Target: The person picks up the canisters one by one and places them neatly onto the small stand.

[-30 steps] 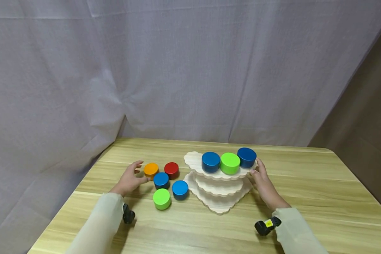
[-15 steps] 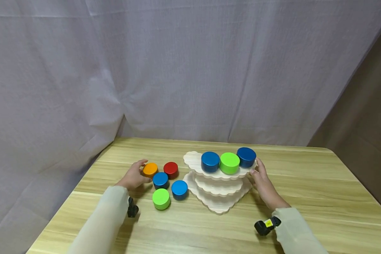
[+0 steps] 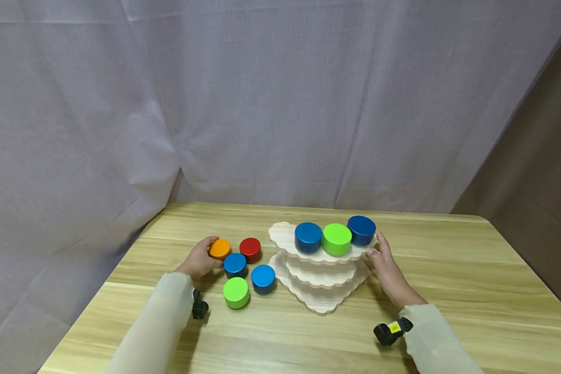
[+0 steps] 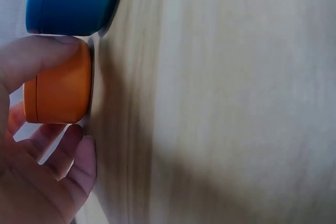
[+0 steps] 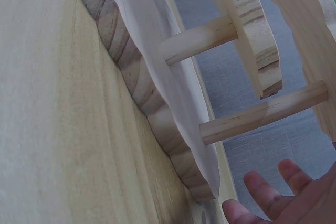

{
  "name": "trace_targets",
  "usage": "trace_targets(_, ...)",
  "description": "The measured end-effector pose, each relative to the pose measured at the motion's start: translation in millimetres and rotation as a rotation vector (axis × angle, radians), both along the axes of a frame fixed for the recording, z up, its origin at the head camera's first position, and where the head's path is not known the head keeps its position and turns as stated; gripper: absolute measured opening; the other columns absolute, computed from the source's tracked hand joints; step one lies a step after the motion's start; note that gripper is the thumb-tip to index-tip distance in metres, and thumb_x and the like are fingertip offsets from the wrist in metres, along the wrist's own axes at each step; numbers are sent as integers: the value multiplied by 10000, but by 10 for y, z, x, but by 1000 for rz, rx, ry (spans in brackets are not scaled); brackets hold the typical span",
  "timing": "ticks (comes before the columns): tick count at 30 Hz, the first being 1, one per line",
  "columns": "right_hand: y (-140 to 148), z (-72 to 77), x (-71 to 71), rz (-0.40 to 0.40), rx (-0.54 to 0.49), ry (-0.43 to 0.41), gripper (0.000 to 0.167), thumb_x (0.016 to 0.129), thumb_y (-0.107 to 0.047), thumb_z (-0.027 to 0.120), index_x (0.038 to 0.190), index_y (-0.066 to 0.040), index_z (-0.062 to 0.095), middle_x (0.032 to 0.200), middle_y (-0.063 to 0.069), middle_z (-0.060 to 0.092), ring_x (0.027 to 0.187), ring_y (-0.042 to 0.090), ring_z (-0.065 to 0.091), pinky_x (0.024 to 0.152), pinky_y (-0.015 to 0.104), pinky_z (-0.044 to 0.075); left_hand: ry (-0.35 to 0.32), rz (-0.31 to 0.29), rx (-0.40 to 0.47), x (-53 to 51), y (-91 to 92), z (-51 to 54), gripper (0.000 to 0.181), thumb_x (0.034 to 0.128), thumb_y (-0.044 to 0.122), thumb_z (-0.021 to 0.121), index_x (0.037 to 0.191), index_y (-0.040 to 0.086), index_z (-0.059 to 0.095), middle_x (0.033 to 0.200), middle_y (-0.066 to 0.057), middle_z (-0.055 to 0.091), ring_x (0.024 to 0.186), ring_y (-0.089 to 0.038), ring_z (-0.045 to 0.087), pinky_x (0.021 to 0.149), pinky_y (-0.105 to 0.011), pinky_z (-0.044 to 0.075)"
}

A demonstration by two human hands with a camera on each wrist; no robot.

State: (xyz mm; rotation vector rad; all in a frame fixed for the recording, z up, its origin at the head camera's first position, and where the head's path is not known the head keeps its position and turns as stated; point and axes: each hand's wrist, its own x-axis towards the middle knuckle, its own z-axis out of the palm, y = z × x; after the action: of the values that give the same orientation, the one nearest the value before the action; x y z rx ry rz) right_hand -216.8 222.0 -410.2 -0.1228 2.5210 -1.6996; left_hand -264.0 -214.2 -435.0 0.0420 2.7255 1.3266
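Observation:
My left hand (image 3: 201, 261) grips the orange round tin (image 3: 220, 250) at the table's left; in the left wrist view the thumb lies on one side of the orange tin (image 4: 63, 90) and fingertips touch the opposite side. A blue tin (image 3: 235, 265) stands beside it. At the right edge of the tiered wooden stand (image 3: 321, 298), my right hand (image 3: 392, 275) holds the top board by thumb and forefinger. Other fingers of the right hand (image 5: 283, 198) spread loosely below that board. Two dark blue tins and a green tin (image 3: 337, 240) stand on top.
Between the left hand and the stand are a red tin (image 3: 250, 250), another blue tin (image 3: 263, 279) and a green tin (image 3: 236, 293). Lower scalloped boards sit under the top one, joined by round posts (image 5: 262, 113). A grey curtain (image 3: 271, 104) hangs behind the table.
My left hand has moved right and closed around the orange tin, which still stands in its place. The right hand stays at the stand's edge.

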Motion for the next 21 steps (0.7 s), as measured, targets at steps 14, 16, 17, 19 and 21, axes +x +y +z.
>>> trace_targets(14, -1, -4, -1, -12, 1, -2, 644, 1039, -354, 248, 1531, -247, -154, 1548, 312, -52, 1398, 542, 73, 1045, 705, 205, 24, 48, 7, -8, -22, -18, 665, 814, -23, 684, 1400, -58, 370, 1366, -268, 454, 1190, -394, 479, 1060, -515, 363)
trace_targets(16, -2, -5, -6, -12, 0, -3, 643, 1038, -349, 247, 1531, -245, -153, 1549, 311, -50, 1399, 540, 74, 1045, 704, 204, 39, 55, 15, -7, -47, -9, 670, 811, -4, 696, 1395, -57, 372, 1359, -262, 459, 1184, -389, 485, 1057, -513, 367)
trace_targets(17, -3, -3, -7, -13, -1, -4, 644, 1038, -347, 247, 1531, -245, -154, 1549, 310, -51, 1400, 538, 75, 1046, 703, 204, 48, 58, 22, -7, -59, -2, 672, 810, 4, 701, 1393, -57, 372, 1355, -261, 462, 1181, -388, 487, 1054, -512, 370)
trace_targets(19, -5, 1, -6, -12, -3, -8, 647, 1037, -345, 248, 1530, -247, -159, 1550, 309, -55, 1401, 536, 78, 1048, 701, 203, 64, 61, 38, -6, -79, 16, 676, 804, 12, 707, 1388, -56, 373, 1346, -257, 465, 1170, -385, 492, 1050, -509, 375)
trace_targets(21, -8, 4, -5, -10, -4, -10, 651, 1037, -341, 249, 1529, -246, -166, 1549, 311, -58, 1398, 538, 84, 1047, 701, 203, 85, 62, 56, -1, -91, 36, 670, 803, 13, 706, 1380, -63, 374, 1334, -259, 466, 1161, -388, 494, 1044, -510, 380)
